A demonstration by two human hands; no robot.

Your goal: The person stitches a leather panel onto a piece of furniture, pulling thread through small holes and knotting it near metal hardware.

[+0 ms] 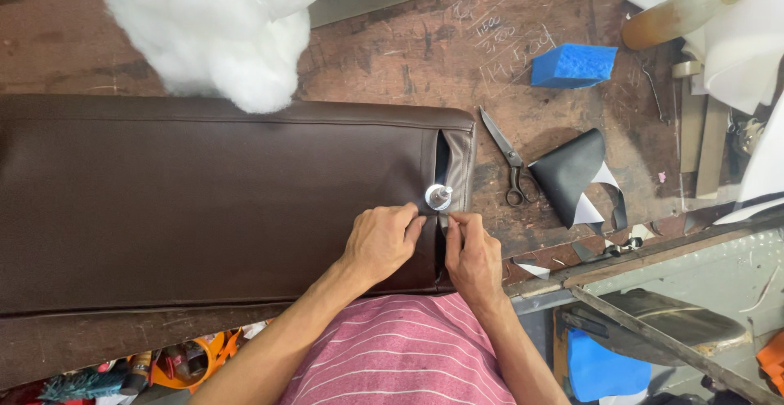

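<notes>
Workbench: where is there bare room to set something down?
Bare workbench lies between the white stuffing and blue foam block. Crowded right of the brown cushion: scissors, black offcut, bottle.

One package only: amber plastic bottle (683, 15) with pale cap, lying tilted at worktop (392, 54) top right, against white sheets. No labels, signs, screens.

Both hands pinch the open seam at the end of a brown leather cushion (204, 201): left hand (381, 242) beside right hand (472, 260). A small metal bobbin (438, 196) stands just above their fingertips; scissors (508, 160) lie right of them.
</notes>
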